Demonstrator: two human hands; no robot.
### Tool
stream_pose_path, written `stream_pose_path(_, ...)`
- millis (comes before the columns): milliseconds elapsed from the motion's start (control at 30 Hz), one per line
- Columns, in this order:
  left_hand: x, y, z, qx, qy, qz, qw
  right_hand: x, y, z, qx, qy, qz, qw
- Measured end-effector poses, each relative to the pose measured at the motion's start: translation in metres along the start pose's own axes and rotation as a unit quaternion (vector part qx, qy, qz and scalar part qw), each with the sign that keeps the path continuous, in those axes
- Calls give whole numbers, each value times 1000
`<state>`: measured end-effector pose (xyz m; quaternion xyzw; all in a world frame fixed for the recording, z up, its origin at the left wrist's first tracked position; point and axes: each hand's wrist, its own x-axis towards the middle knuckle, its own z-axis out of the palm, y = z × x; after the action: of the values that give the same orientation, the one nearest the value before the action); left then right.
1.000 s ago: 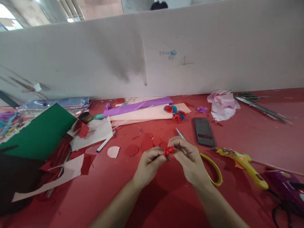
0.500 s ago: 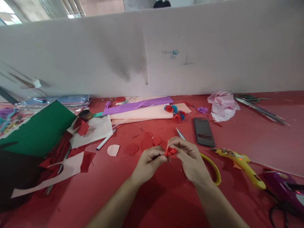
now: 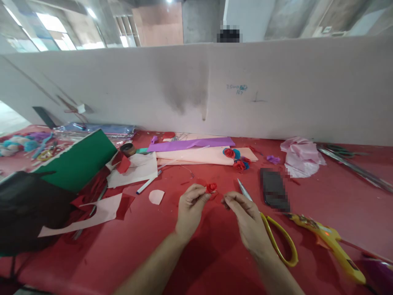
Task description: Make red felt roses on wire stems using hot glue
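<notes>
A small red paper rose (image 3: pixel 211 187) is pinched between the fingertips of my left hand (image 3: pixel 190 207), its petals facing up. My right hand (image 3: pixel 244 213) hovers a short way to the right, apart from the rose. Its thumb and fingers are pressed together; whether anything is between them is too small to tell. Yellow-handled scissors (image 3: pixel 280 241) lie beside and partly behind my right hand, with the blades (image 3: pixel 244 189) pointing away from me. Loose red petal pieces are partly hidden behind my left hand.
A yellow glue gun (image 3: pixel 331 243) and a dark phone (image 3: pixel 274 188) lie to the right. Finished red-and-blue flowers (image 3: pixel 239 165) rest by peach and purple paper (image 3: pixel 190 144). A marker (image 3: pixel 149 183), paper scraps (image 3: pixel 104 211) and a green board (image 3: pixel 76 162) are at left. A pale partition (image 3: pixel 138 94) rises behind.
My hands have come apart: the right let go of the rose and drew right, while the left keeps it. The camera view has tilted up and shifted left.
</notes>
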<state>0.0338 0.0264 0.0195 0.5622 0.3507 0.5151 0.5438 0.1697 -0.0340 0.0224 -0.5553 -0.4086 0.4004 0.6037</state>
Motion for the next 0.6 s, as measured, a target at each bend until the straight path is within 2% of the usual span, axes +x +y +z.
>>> stream_pose_path(133,2,1,-1,-16,23,-14,1000,-1,-2,6,-50,-42,-8,998)
stream_pose_path(267,2,-1,0,-39,29,-23,999,-2,-6,11,-97,-64,-51,992)
stream_pose_path(367,4,-5,0,-44,26,-12,999,-13,-15,7,-136,-84,-76,984)
stream_pose_path(500,1,-10,0,-53,14,10,998,-46,-25,-20,-233,-85,-105,963)
stream_pose_path(600,-2,-8,1,-54,24,18,998,-73,-27,-58,-334,-33,-106,936)
